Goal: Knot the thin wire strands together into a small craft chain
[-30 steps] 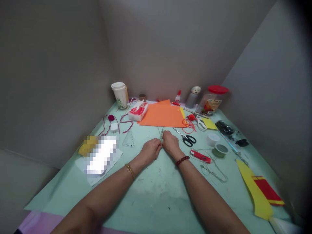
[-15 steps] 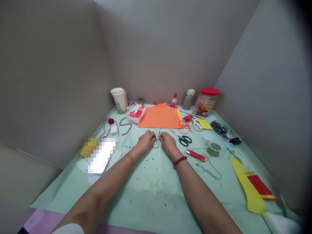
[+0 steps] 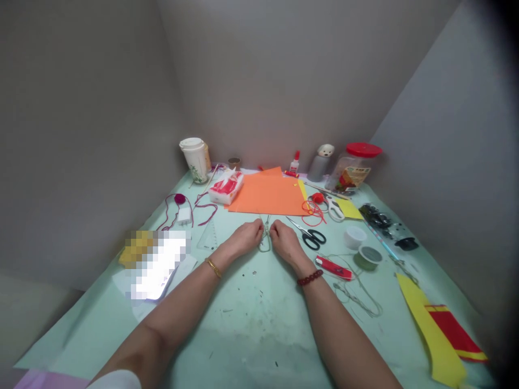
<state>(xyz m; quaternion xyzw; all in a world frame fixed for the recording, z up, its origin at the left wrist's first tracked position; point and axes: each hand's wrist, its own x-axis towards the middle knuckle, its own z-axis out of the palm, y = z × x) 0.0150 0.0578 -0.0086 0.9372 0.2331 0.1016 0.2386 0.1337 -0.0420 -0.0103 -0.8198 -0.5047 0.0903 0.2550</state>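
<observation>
Far left of my pale green table cover point(image 3: 227, 346): a yellow item point(image 3: 132, 251), too blocky to identify, beside a phone point(image 3: 162, 267), bright and pixelated. Behind them, a white adapter point(image 3: 184, 216) and dark red yarn point(image 3: 179, 199); white lidded cup point(image 3: 195, 159) at the back. Then a clear set square point(image 3: 207, 239), lying flat, and behind it a tissue pack point(image 3: 226, 186) by the orange sheets point(image 3: 271, 195).

Centre: my left hand point(image 3: 248, 237), gold bracelet point(image 3: 213, 268) at the wrist, fingers curled closed on the near side of the greenish cord point(image 3: 265, 249). The cord sits between my two hands, a small loop showing toward me. My right hand point(image 3: 285, 241), wrist in dark red beads point(image 3: 310, 277), is clamped on its other side; fingertips mostly hidden.

Right: black-handled scissors point(image 3: 311, 237) just beside that hand, blades parted slightly; red cutter point(image 3: 334, 268) nearer me. Beyond, a white tub point(image 3: 355, 237) and a spool of green cord point(image 3: 368, 258). Far right, a yellow strip point(image 3: 430, 329) touching a red piece point(image 3: 456, 330).
</observation>
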